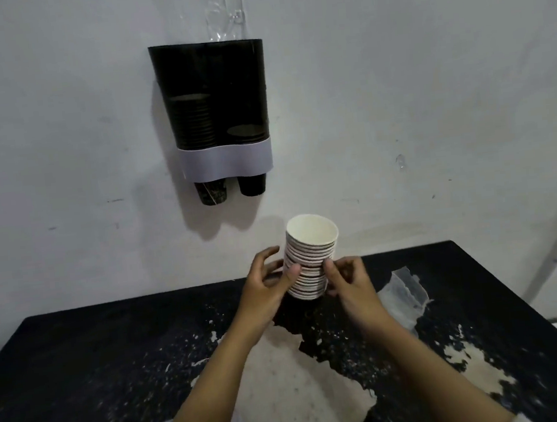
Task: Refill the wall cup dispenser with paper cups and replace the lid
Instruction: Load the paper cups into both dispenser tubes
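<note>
A stack of white paper cups [311, 252] stands upright above the black table, mouths up. My left hand [270, 281] grips its left side with the thumb across the rims. My right hand [348, 280] pinches the right side of the stack. On the wall above hangs the dark two-tube cup dispenser [211, 91] with a grey band [226, 159]; its top is open. The left tube holds a taller pile of cups than the right tube. A dark cup bottom pokes out under each tube [211, 192]. I see no lid clearly.
The black table [81, 366] has worn white patches in its middle. A crumpled clear plastic sleeve [402, 292] lies on the table just right of my right hand. Clear tape [225, 8] runs up the wall above the dispenser. The table's right edge slopes away at the right.
</note>
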